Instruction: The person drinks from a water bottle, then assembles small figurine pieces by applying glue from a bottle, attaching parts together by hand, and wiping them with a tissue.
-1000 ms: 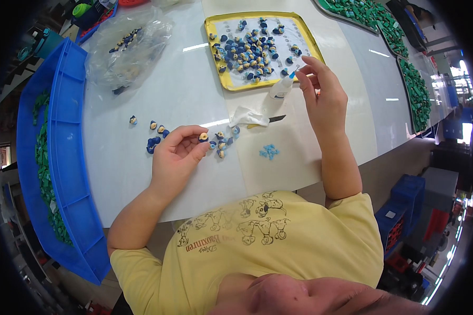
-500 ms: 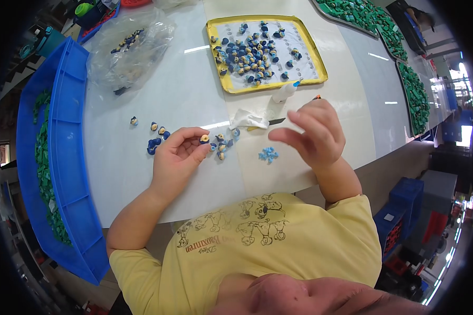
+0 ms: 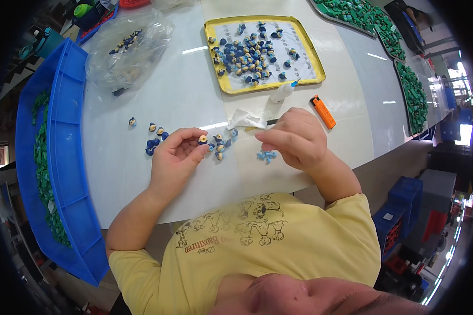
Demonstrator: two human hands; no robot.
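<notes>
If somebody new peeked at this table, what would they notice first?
Probably the yellow tray at the far side, filled with little blue and tan pieces. Close to the person, the left hand pinches one small piece while the right hand reaches over some light blue bits. A bright orange lighter lies to the right, and a big blue bin of green parts runs along the left edge.

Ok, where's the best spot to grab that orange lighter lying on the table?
Pinch the flat orange plastic lighter across its two long sides at mid-body, coming from above. It lies flat and slanted on the white table, clear of the right hand, so both edges look free.
</notes>
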